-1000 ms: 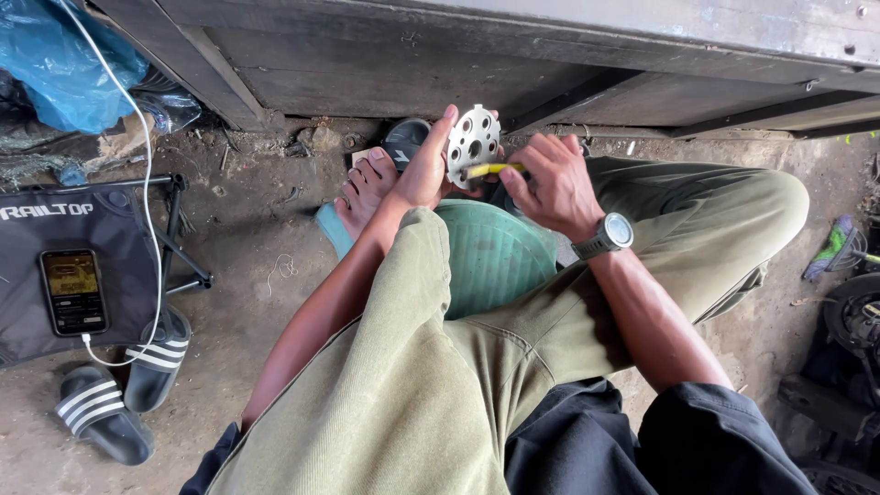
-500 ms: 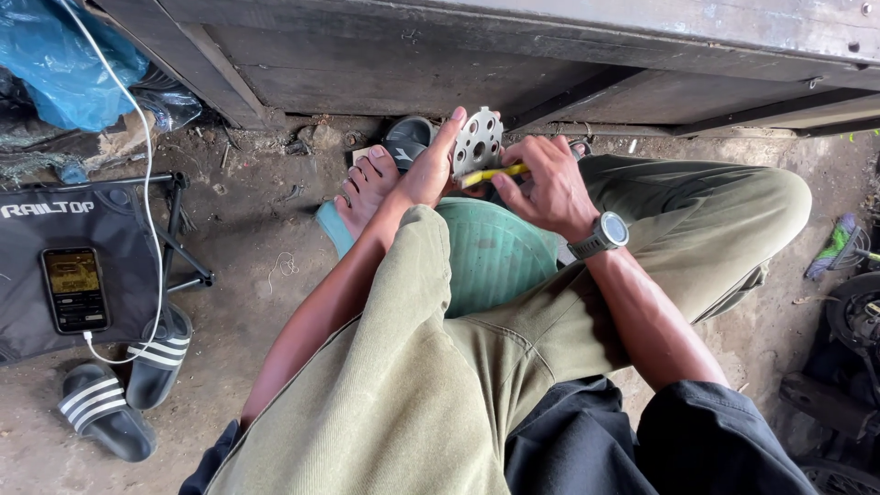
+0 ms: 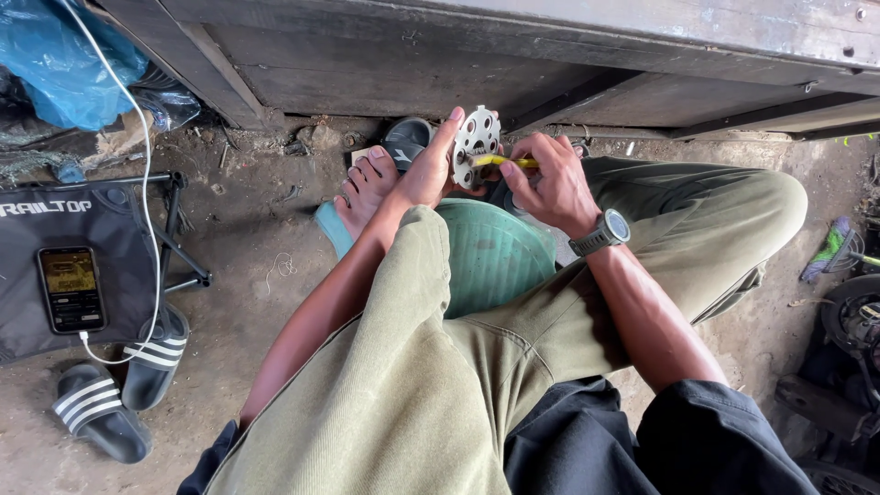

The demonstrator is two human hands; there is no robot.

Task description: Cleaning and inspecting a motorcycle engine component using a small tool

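Head view, from the left: a phone [image 3: 71, 288] lies on a black stool [image 3: 110, 247], sandals [image 3: 119, 394] beside it. Left hand [image 3: 429, 170] grips a holed metal disc [image 3: 476, 146] by its left rim, fingers clamped, index finger raised. Right hand [image 3: 550, 183] pinches a yellow tool [image 3: 502, 161] against the disc's face, above a green seat [image 3: 495, 257].
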